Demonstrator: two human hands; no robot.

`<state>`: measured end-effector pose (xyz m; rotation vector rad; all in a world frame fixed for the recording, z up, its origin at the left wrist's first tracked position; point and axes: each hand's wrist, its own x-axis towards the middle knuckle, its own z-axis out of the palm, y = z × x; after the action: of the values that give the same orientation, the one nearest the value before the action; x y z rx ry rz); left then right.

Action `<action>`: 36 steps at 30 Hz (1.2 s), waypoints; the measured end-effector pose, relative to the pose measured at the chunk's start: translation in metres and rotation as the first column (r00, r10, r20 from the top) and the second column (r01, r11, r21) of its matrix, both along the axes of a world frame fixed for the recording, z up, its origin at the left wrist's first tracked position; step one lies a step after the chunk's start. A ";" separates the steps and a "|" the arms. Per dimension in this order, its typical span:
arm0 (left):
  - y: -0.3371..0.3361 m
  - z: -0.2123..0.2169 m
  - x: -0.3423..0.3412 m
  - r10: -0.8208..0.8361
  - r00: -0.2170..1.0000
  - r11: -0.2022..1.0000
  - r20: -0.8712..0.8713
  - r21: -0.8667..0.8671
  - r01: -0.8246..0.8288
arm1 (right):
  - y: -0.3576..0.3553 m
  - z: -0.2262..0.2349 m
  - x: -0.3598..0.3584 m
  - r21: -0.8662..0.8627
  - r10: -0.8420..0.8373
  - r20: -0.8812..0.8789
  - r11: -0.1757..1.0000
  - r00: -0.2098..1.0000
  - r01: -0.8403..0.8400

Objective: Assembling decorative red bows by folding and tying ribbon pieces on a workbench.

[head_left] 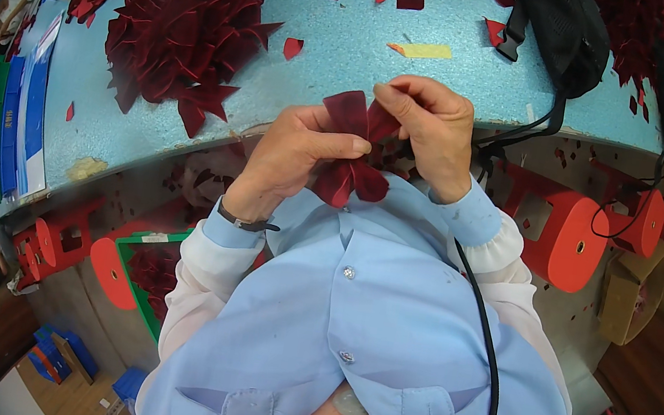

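Bow [343,182] is held between the hands: middle pinched by left hand [291,146], upper-right tail by right hand [437,127], fingertips closed on fabric, presumably so the middle is steadied against the tail. Red pile [179,26] is placed beyond left hand on worktop [338,24], likely for reach.

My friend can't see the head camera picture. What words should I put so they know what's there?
A person's left hand and right hand pinch a dark red bow-like piece before a light blue shirt. Beyond, a blue table holds a dark red pile and, at right, a black bag.
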<state>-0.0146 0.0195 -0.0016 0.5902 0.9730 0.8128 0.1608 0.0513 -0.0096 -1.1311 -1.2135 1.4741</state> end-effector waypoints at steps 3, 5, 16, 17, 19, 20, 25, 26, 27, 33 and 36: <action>0.000 -0.006 -0.004 0.060 0.998 0.998 -0.002 0.016 -0.060 | 0.005 -0.001 -0.002 -0.003 -0.084 -0.048 0.996 0.995 0.084; 0.000 -0.008 -0.006 0.096 0.995 0.995 -0.003 0.028 -0.096 | 0.012 -0.002 0.000 -0.002 -0.119 -0.073 0.993 0.990 0.120; 0.008 -0.002 0.004 0.273 0.954 0.949 0.122 0.127 -0.287 | -0.007 0.018 0.016 0.053 0.253 0.101 0.964 0.962 -0.260; 0.007 -0.001 0.005 0.271 0.955 0.950 0.122 0.128 -0.286 | -0.006 0.019 0.016 0.054 0.252 0.101 0.964 0.962 -0.258; 0.005 0.002 0.006 0.280 0.955 0.945 0.100 0.147 -0.292 | -0.004 0.021 0.019 0.013 0.283 0.147 0.957 0.948 -0.288; 0.005 0.003 0.007 0.283 0.955 0.943 0.089 0.157 -0.295 | -0.004 0.022 0.019 -0.008 0.299 0.169 0.953 0.939 -0.302; 0.001 -0.002 0.008 0.297 0.943 0.940 0.149 0.131 -0.316 | -0.009 0.012 0.008 -0.046 0.050 -0.204 0.997 0.978 -0.061; 0.000 -0.003 0.007 0.284 0.948 0.946 0.147 0.117 -0.302 | -0.009 0.012 0.008 -0.045 0.056 -0.168 0.997 0.984 -0.065; -0.001 -0.003 0.007 0.270 0.952 0.953 0.145 0.103 -0.286 | -0.010 0.012 0.008 -0.044 0.062 -0.132 0.997 0.989 -0.068; -0.005 -0.005 0.007 0.240 0.969 0.958 0.059 0.148 -0.247 | -0.012 0.008 0.007 0.043 0.030 0.021 0.999 0.999 -0.031; -0.004 -0.009 0.003 0.212 0.974 0.964 0.079 0.144 -0.222 | -0.011 0.005 0.007 0.050 -0.017 0.015 0.999 1.000 0.017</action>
<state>-0.0119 0.0155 -0.0103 0.5918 0.9338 1.1030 0.1674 0.0406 -0.0050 -1.1180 -1.2419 1.4170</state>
